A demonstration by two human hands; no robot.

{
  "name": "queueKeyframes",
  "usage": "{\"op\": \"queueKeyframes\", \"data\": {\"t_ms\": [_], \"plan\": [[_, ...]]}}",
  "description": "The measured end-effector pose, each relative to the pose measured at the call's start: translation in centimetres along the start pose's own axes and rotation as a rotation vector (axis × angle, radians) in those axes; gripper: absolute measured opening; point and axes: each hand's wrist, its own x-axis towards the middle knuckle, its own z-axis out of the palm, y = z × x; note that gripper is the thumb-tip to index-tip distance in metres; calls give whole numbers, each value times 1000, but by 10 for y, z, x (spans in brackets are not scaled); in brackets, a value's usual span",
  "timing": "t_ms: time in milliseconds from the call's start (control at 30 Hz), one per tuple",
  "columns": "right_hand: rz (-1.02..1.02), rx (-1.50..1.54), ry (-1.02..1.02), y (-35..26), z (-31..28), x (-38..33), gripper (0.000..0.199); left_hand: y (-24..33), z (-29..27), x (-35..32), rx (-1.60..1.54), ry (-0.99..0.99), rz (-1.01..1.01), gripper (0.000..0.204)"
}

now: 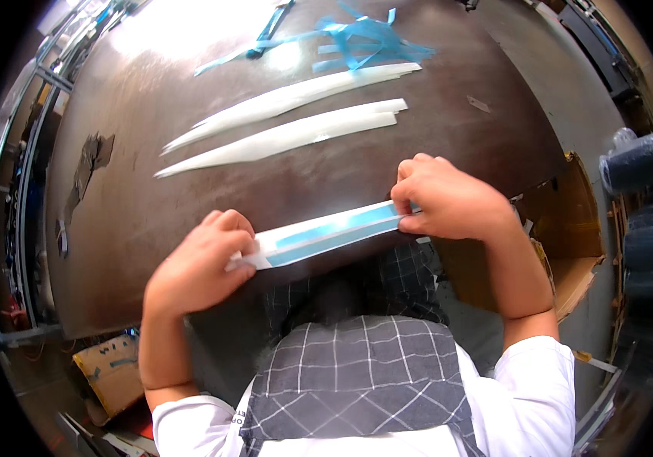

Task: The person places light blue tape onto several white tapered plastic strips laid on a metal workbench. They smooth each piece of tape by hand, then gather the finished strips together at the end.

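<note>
Between my hands, a long white strip with light blue bands (334, 233) is stretched out at the near edge of the dark table. My left hand (203, 261) pinches its left end between thumb and fingers. At the other end, my right hand (448, 196) grips the strip with curled fingers, thumb underneath. Beyond the strip lie two white tapered pieces, a nearer one (288, 139) and a farther one (296, 93), both flat on the table and apart from my hands.
Tangled blue ribbon scraps (361, 39) lie at the back of the table (136, 228), beside a slim blue-and-black tool (269, 30). Torn dark tape (86, 171) sticks to the left side. Cardboard boxes stand below at right (570, 236) and left (109, 369). Wrapped dark rolls (640, 161) are at far right.
</note>
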Motion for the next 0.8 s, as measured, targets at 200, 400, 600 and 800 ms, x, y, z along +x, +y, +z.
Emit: {"op": "queueKeyframes", "data": {"t_ms": [200,400,600,800], "plan": [[25,-82,238,2,11,-6,25,17,17,3,201,220,-105,43],[-36,-101,487,28,-9,64,26,-10,-5,47,275,275,-42,37],[54,-145,363,46,-29,95,16,-30,-20,106,255,345,-128,26],[-21,14,421,55,-28,91,10,-41,-20,109,345,440,17,22]]}}
